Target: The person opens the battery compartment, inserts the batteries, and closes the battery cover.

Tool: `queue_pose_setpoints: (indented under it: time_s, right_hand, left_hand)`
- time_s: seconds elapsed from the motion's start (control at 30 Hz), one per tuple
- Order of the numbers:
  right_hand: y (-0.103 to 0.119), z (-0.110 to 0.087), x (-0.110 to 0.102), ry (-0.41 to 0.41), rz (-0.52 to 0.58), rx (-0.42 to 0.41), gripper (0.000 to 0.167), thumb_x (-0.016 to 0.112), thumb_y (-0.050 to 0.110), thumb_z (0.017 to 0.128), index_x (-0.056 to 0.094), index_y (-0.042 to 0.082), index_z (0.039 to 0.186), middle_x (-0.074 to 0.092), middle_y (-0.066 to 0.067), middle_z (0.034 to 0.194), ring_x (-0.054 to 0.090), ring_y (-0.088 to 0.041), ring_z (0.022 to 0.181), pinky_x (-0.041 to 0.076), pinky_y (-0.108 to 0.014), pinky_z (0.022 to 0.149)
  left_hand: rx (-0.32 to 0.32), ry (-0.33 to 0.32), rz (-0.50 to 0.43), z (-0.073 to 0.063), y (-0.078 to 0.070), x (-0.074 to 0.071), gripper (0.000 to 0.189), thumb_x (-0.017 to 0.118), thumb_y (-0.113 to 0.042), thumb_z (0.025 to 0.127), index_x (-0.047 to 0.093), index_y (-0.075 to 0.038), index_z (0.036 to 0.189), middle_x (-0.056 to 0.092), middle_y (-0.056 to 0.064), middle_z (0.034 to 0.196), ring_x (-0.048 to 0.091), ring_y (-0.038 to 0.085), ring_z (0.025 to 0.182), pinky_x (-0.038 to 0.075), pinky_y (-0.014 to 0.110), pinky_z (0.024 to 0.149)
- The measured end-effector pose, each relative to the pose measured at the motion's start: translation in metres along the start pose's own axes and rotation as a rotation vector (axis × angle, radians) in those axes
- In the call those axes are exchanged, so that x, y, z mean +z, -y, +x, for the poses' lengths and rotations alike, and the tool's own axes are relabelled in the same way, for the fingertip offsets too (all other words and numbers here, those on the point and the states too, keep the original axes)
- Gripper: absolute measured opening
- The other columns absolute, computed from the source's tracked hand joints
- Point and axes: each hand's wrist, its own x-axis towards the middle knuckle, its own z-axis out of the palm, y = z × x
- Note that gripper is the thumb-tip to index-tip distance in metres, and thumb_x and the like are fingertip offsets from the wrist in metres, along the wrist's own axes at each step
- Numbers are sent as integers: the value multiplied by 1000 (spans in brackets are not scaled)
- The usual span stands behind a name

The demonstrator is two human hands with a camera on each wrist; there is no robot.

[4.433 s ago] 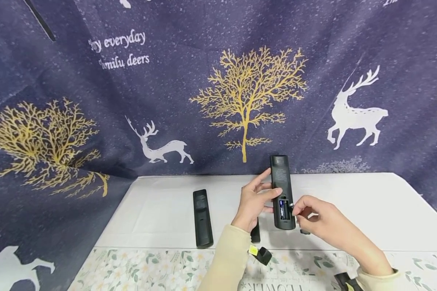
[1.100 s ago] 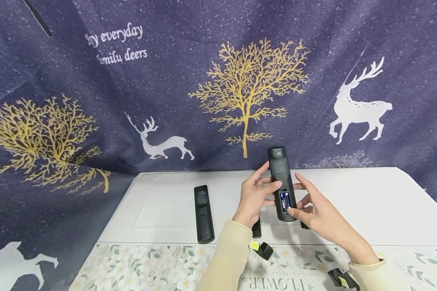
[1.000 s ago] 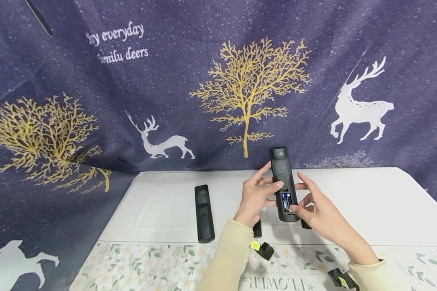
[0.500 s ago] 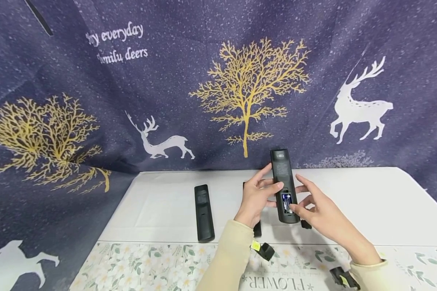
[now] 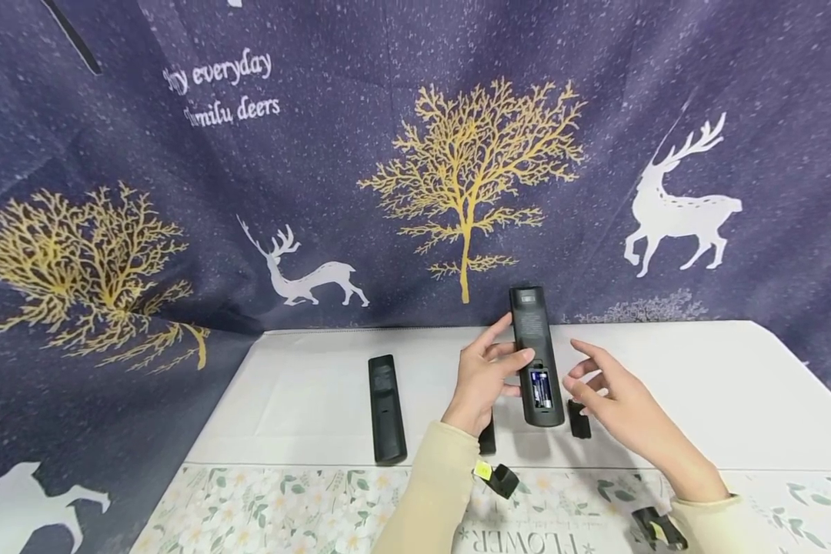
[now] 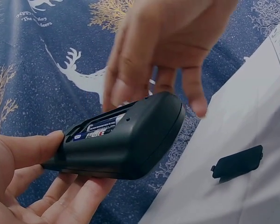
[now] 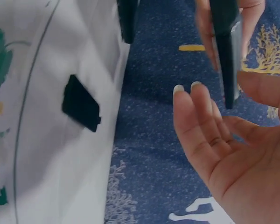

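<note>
My left hand point(image 5: 478, 385) grips a black remote control point(image 5: 535, 331), its back facing me, thumb on the back and fingers behind. The lower battery compartment is uncovered, and blue-and-silver batteries point(image 5: 542, 388) lie side by side in it. In the left wrist view the batteries point(image 6: 100, 127) sit below the compartment rim. Just right of the remote is my right hand point(image 5: 626, 408), fingers loosely bent and holding nothing. A black battery cover point(image 5: 579, 421) lies on the white tabletop under the right hand, and the right wrist view also shows this cover point(image 7: 81, 103).
A second black remote control point(image 5: 386, 412) lies on the white table point(image 5: 305, 400) to the left. Another dark object point(image 5: 488, 438) is mostly hidden behind my left wrist. A flower-print cloth point(image 5: 284, 508) covers the near edge, and a dark blue curtain point(image 5: 318, 192) hangs behind.
Earlier my right thumb pressed at the battery compartment; now the right hand has drawn back to the right, off the remote. The battery cover shows more fully. The left hand keeps its grip.
</note>
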Motion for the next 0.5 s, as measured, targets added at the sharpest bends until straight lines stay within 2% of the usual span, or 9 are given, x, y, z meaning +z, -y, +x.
queue_pose_setpoints:
  time_s: [0.23, 0.5]
  right_hand:
    - [-17, 5, 3, 16, -135, 45, 66, 72, 21, 103, 43, -8, 154, 65, -18, 116, 65, -22, 90, 54, -36, 67]
    - [-35, 10, 2, 44, -225, 48, 61, 79, 14, 96, 52, -16, 141, 65, -24, 108, 68, -29, 86, 58, -43, 69]
  left_hand:
    - [2, 4, 1, 0, 1, -2, 62, 83, -2, 91, 69, -34, 143, 76, 7, 107, 75, 25, 85, 65, 44, 63]
    - [5, 8, -3, 1, 1, -2, 63, 83, -1, 91, 69, -34, 143, 76, 7, 107, 75, 24, 84, 64, 42, 62]
